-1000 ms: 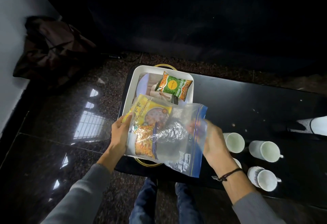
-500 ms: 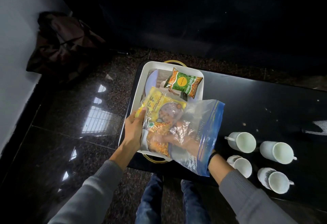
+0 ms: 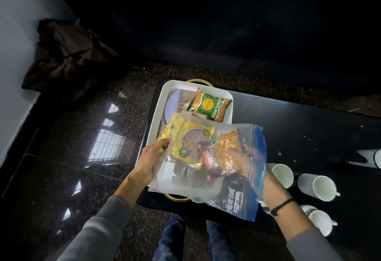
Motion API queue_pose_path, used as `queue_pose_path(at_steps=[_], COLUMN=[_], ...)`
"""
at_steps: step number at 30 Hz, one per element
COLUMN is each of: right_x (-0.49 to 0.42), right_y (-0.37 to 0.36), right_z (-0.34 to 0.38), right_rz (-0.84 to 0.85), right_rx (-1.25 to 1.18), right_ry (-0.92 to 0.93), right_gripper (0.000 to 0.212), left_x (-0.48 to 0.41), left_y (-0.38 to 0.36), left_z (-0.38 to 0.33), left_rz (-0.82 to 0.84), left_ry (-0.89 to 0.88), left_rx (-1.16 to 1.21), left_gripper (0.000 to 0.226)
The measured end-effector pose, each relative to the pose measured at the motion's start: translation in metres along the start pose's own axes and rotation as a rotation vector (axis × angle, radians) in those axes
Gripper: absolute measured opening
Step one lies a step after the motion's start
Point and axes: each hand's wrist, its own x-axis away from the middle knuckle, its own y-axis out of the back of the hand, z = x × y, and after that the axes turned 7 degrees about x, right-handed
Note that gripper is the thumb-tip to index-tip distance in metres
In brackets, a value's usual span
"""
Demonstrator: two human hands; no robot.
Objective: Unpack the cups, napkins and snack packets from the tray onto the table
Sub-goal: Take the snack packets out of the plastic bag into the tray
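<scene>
A clear zip bag (image 3: 214,184) with a blue seal strip hangs above the near end of the white tray (image 3: 158,120). Yellow and orange snack packets (image 3: 191,143) lie inside it. My left hand (image 3: 152,157) grips the bag's left edge. My right hand (image 3: 237,157) is inside the bag, seen through the plastic, its fingers on an orange packet. A green snack packet (image 3: 210,105) lies at the tray's far end, beside a pale plate (image 3: 173,104). Three white cups (image 3: 317,186) lie on the black table to the right.
The black table (image 3: 299,133) stretches to the right of the tray with bare surface beyond the cups. A dark bag (image 3: 66,58) sits on the glossy floor by the left wall. My knees in jeans (image 3: 193,240) are under the table's near edge.
My right hand has gone from the bag's outer right side into the bag. The bag has shifted a little to the right, and the packets inside have moved.
</scene>
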Motion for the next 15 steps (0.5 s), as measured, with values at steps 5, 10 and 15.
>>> queue_pose_path(at_steps=[5, 10, 15], right_x=[0.013, 0.029, 0.031], right_y=[0.025, 0.038, 0.036], right_z=[0.024, 0.034, 0.04], right_rz=[-0.069, -0.15, -0.376], right_rx=[0.121, -0.006, -0.191], right_ry=[0.072, 0.101, 0.15], right_gripper=[0.018, 0.016, 0.009], left_x=[0.002, 0.005, 0.01], left_y=[-0.003, -0.002, 0.008], left_z=[-0.006, -0.02, -0.029], left_rz=[-0.14, -0.252, -0.282], left_ry=[-0.047, -0.067, -0.047], left_rx=[0.041, 0.099, 0.141], left_gripper=[0.027, 0.022, 0.029])
